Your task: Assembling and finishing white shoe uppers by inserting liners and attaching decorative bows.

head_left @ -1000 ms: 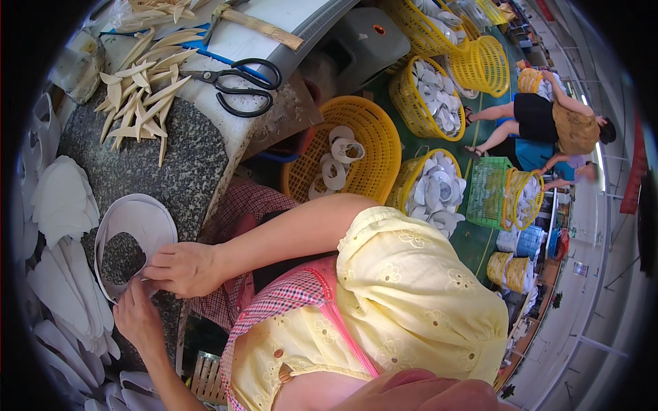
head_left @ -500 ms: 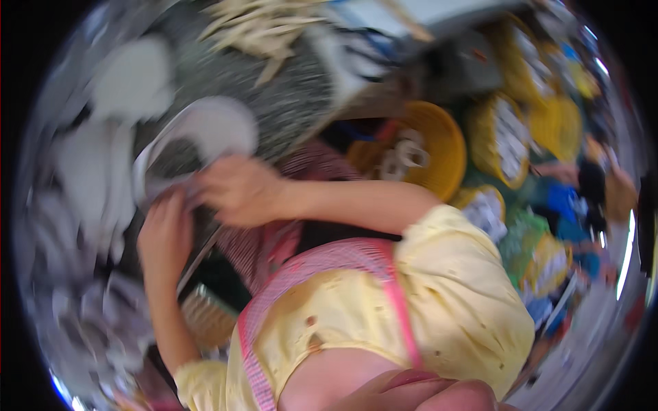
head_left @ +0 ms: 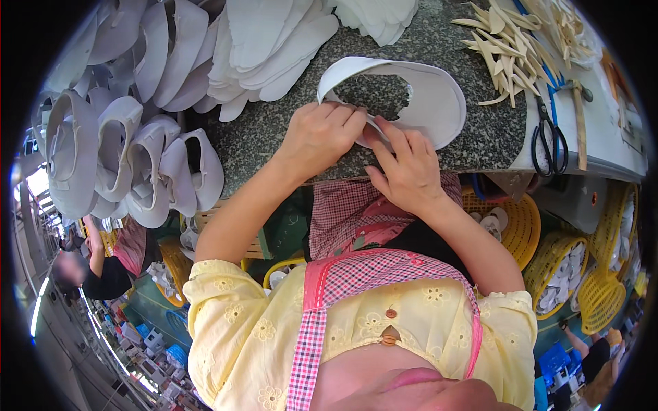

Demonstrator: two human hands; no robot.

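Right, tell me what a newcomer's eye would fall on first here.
Probably the white looped piece over the speckled counter, upper middle, with the left grip and right grip at its near edge. Then the cream curved strips heaped at upper right, black-handled scissors below them, and clustered pale pieces at upper left.

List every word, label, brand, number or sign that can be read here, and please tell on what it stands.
No text is readable.
White shoe upper at the left hand and right hand: no lettering visible.
Scissors: none visible.
Small goods in the left background: too small and blurred to tell.
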